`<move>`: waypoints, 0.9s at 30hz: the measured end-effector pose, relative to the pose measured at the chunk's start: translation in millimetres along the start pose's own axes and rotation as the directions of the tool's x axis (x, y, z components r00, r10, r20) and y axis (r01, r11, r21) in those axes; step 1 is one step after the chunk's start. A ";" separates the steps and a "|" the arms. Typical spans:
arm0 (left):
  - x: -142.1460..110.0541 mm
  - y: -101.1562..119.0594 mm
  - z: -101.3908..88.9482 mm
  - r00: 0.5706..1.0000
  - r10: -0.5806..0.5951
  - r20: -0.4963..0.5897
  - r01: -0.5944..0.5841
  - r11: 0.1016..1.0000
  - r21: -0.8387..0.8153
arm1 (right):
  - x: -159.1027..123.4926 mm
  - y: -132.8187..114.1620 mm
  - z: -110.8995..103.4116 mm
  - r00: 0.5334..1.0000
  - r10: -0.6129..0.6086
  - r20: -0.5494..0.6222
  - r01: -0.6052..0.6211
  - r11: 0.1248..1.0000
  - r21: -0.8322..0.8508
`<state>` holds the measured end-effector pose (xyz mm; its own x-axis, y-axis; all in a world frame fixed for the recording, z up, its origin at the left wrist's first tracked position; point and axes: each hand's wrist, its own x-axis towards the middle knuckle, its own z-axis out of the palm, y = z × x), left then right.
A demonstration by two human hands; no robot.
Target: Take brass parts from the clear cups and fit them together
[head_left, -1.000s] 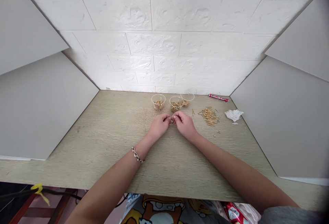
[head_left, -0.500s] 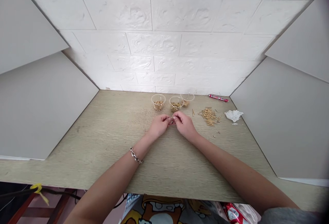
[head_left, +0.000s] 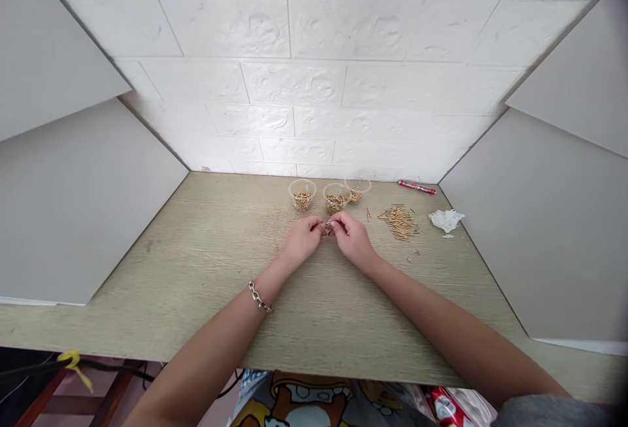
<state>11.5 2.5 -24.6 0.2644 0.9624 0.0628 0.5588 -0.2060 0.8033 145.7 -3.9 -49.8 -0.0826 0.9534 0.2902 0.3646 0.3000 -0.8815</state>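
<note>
My left hand (head_left: 304, 239) and my right hand (head_left: 351, 236) meet at the middle of the wooden table (head_left: 206, 270), fingers pinched together on a tiny metal part (head_left: 328, 225) between them. It is too small to name. A silver bracelet (head_left: 260, 297) circles my left wrist. Just beyond the hands stand three clear plastic cups (head_left: 302, 194) (head_left: 336, 197) (head_left: 358, 188) with small brass pieces inside. A loose pile of brass pins (head_left: 399, 220) lies to the right of my right hand.
A crumpled white tissue (head_left: 445, 219) and a red pen-like stick (head_left: 417, 186) lie at the back right. Grey panels (head_left: 83, 204) (head_left: 544, 218) wall in both sides; a white brick wall (head_left: 304, 87) closes the back.
</note>
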 end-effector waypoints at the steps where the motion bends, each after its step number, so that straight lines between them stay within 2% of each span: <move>1: 0.4 0.1 -0.6 1.000 -0.004 0.008 0.005 1.000 -0.011 | 0.2 0.5 -0.3 1.000 -0.003 0.003 0.003 1.000 0.000; 12: 4.6 -8.4 1.4 0.998 0.025 0.050 -0.020 0.996 -0.090 | -1.5 -3.2 -0.5 1.000 0.004 -0.025 -0.004 0.999 -0.032; 21: 2.6 -5.7 -2.4 0.995 0.096 0.020 -0.095 0.995 -0.012 | -0.2 -2.3 -0.4 1.000 0.007 -0.016 -0.008 0.999 -0.042; 27: 5.1 -8.8 -3.3 0.995 0.095 0.001 -0.095 0.995 -0.012 | -0.6 -1.0 0.6 0.999 -0.004 -0.052 0.004 1.000 -0.004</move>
<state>5.4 9.8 -29.4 0.3169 0.9383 0.1386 0.5213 -0.2944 0.8010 144.9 -4.8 -49.3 -0.0359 0.9492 0.3127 0.3678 0.3035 -0.8790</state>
